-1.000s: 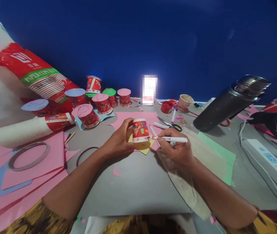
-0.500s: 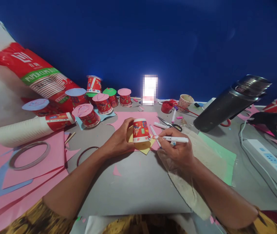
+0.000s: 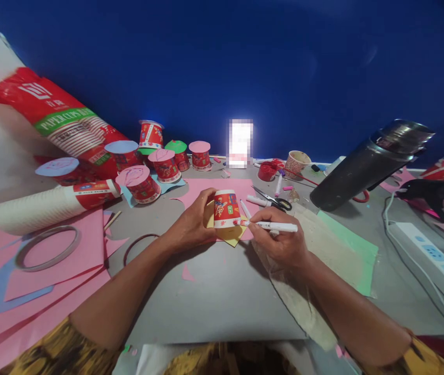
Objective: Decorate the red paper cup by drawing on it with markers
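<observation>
My left hand is wrapped round the left side of a red printed paper cup, which has white bands at top and bottom. Between the fingers of my right hand is a white marker pen. Its red tip end meets the lower right edge of the cup, at the white band. Behind and below the cup lie a yellow paper piece and a pink paper sheet. Black-handled scissors rest just beyond my right hand.
Several red cups with paper discs stand at the back left, near a stack of paper cups and a tape roll. A dark flask leans at the right, beside a power strip and green paper.
My right hand has shifted slightly left with the marker pen, and its tip now sits further onto the cup's lower band. The cup in my left hand has barely moved.
</observation>
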Tool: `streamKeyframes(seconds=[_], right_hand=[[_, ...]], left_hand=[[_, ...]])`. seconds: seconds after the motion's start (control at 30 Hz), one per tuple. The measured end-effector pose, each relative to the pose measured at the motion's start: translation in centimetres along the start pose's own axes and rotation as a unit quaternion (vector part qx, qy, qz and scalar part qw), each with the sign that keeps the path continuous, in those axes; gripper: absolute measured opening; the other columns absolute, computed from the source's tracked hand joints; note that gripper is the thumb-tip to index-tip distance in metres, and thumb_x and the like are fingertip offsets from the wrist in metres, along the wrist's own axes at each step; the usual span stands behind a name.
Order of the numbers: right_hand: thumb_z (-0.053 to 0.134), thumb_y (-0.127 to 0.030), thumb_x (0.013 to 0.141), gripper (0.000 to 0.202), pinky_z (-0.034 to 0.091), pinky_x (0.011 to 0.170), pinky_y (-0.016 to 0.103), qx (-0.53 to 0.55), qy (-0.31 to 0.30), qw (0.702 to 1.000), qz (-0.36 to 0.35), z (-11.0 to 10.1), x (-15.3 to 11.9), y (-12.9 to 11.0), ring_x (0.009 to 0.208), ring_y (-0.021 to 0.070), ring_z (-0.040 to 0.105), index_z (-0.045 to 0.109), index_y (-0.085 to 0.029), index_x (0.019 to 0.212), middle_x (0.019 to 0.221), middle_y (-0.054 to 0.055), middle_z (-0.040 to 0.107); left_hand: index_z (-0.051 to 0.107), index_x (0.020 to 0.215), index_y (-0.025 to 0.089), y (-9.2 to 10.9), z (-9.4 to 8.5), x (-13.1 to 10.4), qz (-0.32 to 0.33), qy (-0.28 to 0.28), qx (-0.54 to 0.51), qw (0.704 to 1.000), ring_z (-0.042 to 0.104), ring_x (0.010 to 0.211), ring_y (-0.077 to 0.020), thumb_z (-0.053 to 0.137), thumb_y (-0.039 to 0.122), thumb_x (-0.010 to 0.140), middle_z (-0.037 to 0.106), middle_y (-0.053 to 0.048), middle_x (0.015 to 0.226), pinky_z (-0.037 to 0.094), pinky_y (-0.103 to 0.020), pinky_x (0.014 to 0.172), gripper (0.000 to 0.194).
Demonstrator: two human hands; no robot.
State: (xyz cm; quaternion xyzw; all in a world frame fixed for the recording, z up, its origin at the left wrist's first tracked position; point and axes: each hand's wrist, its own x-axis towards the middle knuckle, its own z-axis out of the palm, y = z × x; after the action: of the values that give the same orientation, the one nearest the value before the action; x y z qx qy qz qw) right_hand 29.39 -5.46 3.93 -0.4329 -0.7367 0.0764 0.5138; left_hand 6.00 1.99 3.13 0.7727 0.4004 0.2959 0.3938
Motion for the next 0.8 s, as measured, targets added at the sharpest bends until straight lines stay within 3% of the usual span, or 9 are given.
streamKeyframes(seconds=[0.23,0.8], right_hand=[[0.066,-0.020,0.092,0.011,0.051,0.060,0.026,-0.002,0.007,0.999,0.051,-0.45,0.27,-0.40,0.063,0.0157,0.071,0.070,-0.022,0.081,0.073,0.000,0.076],[0.067,-0.023,0.088,0.012,0.047,0.054,0.024,0.026,-0.024,0.996,0.077,-0.48,0.37,-0.40,0.057,0.0132,0.064,0.071,-0.022,0.077,0.068,0.000,0.075]], left_hand=[[0.044,0.149,0.023,-0.32,0.14,-0.03,0.002,0.003,-0.012,1.000,0.063,0.139,-0.0348,0.092,0.032,0.072,0.059,-0.017,0.152,0.053,-0.049,0.115,0.092],[0.045,0.149,0.024,-0.13,0.25,-0.14,0.005,0.002,-0.018,1.000,0.065,0.134,-0.0320,0.093,0.028,0.069,0.060,-0.014,0.151,0.055,-0.044,0.112,0.093]])
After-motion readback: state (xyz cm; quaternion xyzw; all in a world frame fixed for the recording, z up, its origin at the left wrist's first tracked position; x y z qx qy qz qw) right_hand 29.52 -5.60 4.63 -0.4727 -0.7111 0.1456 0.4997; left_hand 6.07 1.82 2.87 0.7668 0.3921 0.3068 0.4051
